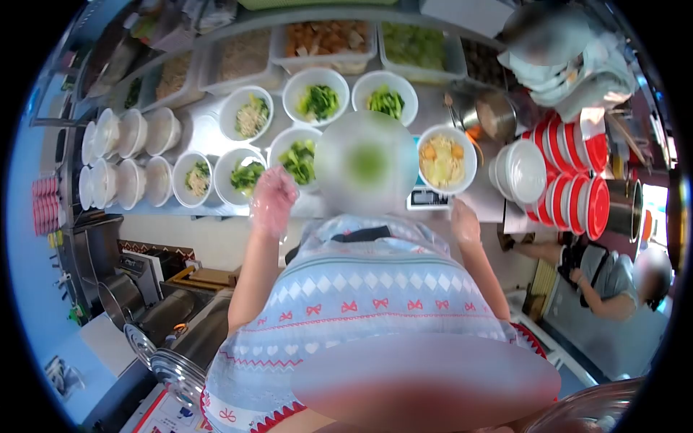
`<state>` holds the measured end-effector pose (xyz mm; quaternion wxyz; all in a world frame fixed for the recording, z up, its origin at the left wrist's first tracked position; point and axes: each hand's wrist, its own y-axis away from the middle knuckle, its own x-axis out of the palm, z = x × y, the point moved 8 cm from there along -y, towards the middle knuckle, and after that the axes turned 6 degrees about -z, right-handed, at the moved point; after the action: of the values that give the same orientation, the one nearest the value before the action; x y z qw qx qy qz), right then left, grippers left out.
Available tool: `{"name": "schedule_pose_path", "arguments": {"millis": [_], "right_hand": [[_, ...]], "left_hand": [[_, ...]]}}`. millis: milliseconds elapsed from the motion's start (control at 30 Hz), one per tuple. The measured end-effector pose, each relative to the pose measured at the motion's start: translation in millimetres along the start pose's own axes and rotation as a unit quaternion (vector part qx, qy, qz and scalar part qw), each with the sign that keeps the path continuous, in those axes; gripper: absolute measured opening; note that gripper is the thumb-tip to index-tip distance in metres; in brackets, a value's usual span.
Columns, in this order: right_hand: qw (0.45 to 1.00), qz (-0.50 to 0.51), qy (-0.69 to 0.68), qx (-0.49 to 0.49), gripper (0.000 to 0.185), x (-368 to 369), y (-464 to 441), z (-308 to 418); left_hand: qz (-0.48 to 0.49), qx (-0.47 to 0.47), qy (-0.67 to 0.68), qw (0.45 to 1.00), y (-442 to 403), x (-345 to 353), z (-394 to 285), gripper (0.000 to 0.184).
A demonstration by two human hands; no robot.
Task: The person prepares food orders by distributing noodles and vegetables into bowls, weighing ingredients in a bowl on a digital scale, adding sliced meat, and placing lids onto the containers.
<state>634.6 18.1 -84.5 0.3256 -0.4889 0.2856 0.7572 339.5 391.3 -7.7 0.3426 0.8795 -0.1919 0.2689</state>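
Observation:
My left hand [274, 198], in a clear plastic glove, is closed at the front rims of two white bowls holding greens [247, 175] and leafy greens [298, 160]; what its fingers hold, if anything, cannot be made out. My right hand [465, 222], also gloved, is at the counter's front edge beside a small scale [429, 200], its fingers loosely extended with nothing visible in them. A white bowl of noodles with orange pieces [442, 160] sits on the scale, just beyond that hand.
More bowls with greens [316, 101] stand behind. Food tubs [325, 40] line the back. Empty white bowls [160, 131] are at left, stacked red-and-white bowls [570, 173] at right, a pot [491, 115] near them. One person [606, 281] is at right, another [570, 65] upper right.

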Motion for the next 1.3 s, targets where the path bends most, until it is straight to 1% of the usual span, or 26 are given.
{"name": "schedule_pose_path", "arguments": {"millis": [33, 67, 100, 167, 200, 233, 267, 300, 367, 400, 467, 500, 567, 600, 667, 700, 767, 800, 867, 1000, 1100, 1167, 1200, 1267, 1300], "right_hand": [[0.997, -0.011, -0.058, 0.052, 0.032, -13, 5, 3], [0.988, -0.024, -0.116, 0.102, 0.032, -25, 6, 7], [0.988, -0.034, -0.118, 0.094, 0.032, -22, 2, 0], [0.942, -0.016, -0.181, 0.281, 0.033, -4, 12, -46], [0.943, -0.021, -0.182, 0.278, 0.033, -8, 10, -46], [0.872, -0.031, -0.306, 0.382, 0.029, -11, 20, -48], [0.773, -0.038, -0.421, 0.474, 0.024, -9, 32, -45], [0.774, -0.041, -0.421, 0.471, 0.024, -14, 33, -39], [0.665, -0.102, -0.6, 0.432, 0.011, -21, 28, -22], [0.666, -0.104, -0.6, 0.431, 0.011, -27, 27, -15], [0.627, -0.091, -0.655, 0.411, 0.015, -40, 18, 7], [0.627, -0.092, -0.656, 0.41, 0.015, -47, 15, 18], [0.555, -0.103, -0.71, 0.421, 0.015, -58, 7, 43], [0.555, -0.104, -0.711, 0.419, 0.015, -68, 2, 54], [0.499, -0.073, -0.757, 0.415, 0.015, -80, -5, 81], [0.499, -0.073, -0.757, 0.415, 0.015, -83, -7, 87], [0.466, -0.078, -0.791, 0.389, 0.017, -89, -12, 97], [0.467, -0.078, -0.79, 0.389, 0.017, -88, -14, 97], [0.462, -0.045, -0.797, 0.385, 0.018, -84, -18, 98], [0.472, -0.056, -0.789, 0.389, 0.018, -79, -19, 95], [0.477, -0.054, -0.787, 0.389, 0.018, -79, -21, 98], [0.45, -0.047, -0.805, 0.383, 0.017, -76, -20, 100], [0.45, -0.046, -0.805, 0.383, 0.017, -74, -18, 99], [0.428, -0.015, -0.832, 0.353, 0.017, -71, -19, 102], [0.428, -0.015, -0.832, 0.353, 0.017, -71, -19, 103]], "left_hand": [[-0.012, -0.001, 0.011, 1.0, 1, -1, -1, 0.015], [-0.002, 0.011, 0.014, 1.0, 0, 4, -7, 0.015], [-0.011, 0.004, 0.008, 1.0, 0, 5, -7, 0.015], [-0.02, -0.005, 0.003, 1.0, 3, 5, -6, 0.014], [-0.02, -0.008, -0.001, 1.0, 2, 6, -4, 0.015], [-0.021, -0.012, -0.004, 1.0, -1, 7, -3, 0.015], [-0.03, -0.03, -0.006, 0.999, -5, 4, 1, 0.015], [-0.028, -0.028, -0.003, 0.999, -9, 3, 3, 0.015], [0.002, -0.049, 0.006, 0.999, -15, 4, 8, 0.014], [0.001, -0.053, 0.003, 0.999, -17, 5, 9, 0.015], [-0.001, -0.054, 0.006, 0.999, -22, 10, 8, 0.015], [-0.008, -0.058, 0.007, 0.998, -23, 11, 8, 0.016], [-0.012, -0.055, 0.007, 0.998, -23, 16, 7, 0.017], [-0.017, -0.052, 0.008, 0.998, -24, 17, 6, 0.018], [-0.015, -0.051, 0.01, 0.999, -26, 17, 9, 0.019], [-0.015, -0.051, 0.013, 0.999, -26, 17, 10, 0.02], [-0.014, -0.048, 0.008, 0.999, -26, 17, 12, 0.02], [-0.014, -0.045, 0.002, 0.999, -26, 17, 12, 0.021], [-0.012, -0.036, -0.003, 0.999, -23, 16, 13, 0.021], [-0.026, -0.038, 0.005, 0.999, -18, 15, 12, 0.021], [-0.017, -0.033, 0.001, 0.999, -18, 13, 13, 0.02], [-0.017, -0.036, 0.002, 0.999, -19, 11, 15, 0.02], [-0.016, -0.04, 0.002, 0.999, -19, 11, 15, 0.019], [-0.022, -0.045, 0.002, 0.999, -18, 12, 15, 0.019], [-0.027, -0.049, 0.002, 0.998, -17, 13, 15, 0.018]]}}
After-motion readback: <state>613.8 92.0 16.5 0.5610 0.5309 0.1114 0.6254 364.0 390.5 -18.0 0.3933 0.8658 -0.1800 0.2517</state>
